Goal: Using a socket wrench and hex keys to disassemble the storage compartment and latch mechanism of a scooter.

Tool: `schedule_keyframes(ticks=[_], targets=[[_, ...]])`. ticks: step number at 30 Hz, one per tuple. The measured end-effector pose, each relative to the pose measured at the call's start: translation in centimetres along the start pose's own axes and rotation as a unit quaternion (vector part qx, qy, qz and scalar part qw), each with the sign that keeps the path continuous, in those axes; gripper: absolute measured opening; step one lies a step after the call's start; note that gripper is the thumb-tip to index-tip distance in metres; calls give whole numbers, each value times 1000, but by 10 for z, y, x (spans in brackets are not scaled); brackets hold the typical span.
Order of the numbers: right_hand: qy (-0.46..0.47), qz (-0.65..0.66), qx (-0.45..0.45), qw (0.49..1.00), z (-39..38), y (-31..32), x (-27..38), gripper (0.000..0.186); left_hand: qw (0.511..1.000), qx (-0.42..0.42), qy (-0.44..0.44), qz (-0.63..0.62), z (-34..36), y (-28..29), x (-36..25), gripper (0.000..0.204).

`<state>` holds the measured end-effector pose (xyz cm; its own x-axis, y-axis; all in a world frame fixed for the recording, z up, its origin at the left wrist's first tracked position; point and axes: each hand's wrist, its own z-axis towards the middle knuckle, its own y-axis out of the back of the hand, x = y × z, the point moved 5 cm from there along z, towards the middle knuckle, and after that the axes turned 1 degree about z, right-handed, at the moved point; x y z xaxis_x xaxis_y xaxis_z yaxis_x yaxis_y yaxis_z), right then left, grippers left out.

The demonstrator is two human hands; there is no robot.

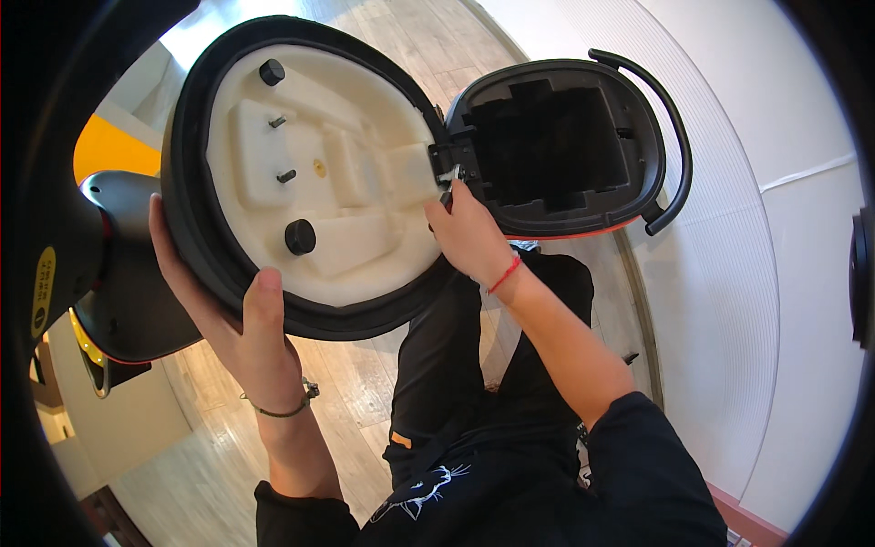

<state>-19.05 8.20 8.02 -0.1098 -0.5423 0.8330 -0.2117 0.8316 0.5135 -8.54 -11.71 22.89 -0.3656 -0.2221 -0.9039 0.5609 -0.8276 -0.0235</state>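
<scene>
A scooter seat [392, 321] stands tipped up, its cream underside with black rubber feet and two bolts facing me. My left hand [246, 319] grips its black rim at the lower left, thumb in front, fingers along the outer side. A black hinge [445, 157] joins the seat to the open storage compartment [547, 146] on the right. At this hinge, my right hand [469, 228] is closed around a small hand tool [455, 175] with a silver tip and dark handle. My fingers hide most of the tool, so its exact kind is unclear.
A black grab rail [679, 137] curves round the far right end of the compartment. Dark scooter bodywork [137, 264] lies left of the seat. My legs [437, 365] are just below the seat, and a white ribbed wall [711, 237] rises at the right.
</scene>
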Motion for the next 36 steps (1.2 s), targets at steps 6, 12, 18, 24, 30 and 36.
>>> schedule_keyframes(ticks=[6, 12, 18, 24, 30, 36], targets=[[-21, -9, 72, 997, 8, -2, -14, 49, 1000, 1, -8, 10, 1, 1, 2, 97], [94, -159, 72, 980, -26, 18, -39, 64, 1000, 2, -8, 27, -1, 1, 1, 87], [174, -220, 12, 960, -28, 21, -76, 65, 1000, 16, 0, 17, -2, -3, 2, 84], [190, -356, -96, 910, -30, -18, -98, 64, 1000, 12, 11, 8, -2, 4, -2, 81], [107, -142, -54, 982, -32, 11, -83, 65, 1000, 15, 26, -5, -3, 0, 0, 79], [139, 52, -53, 987, -23, 24, -65, 51, 999, 9, 31, -17, -3, -3, -1, 79]])
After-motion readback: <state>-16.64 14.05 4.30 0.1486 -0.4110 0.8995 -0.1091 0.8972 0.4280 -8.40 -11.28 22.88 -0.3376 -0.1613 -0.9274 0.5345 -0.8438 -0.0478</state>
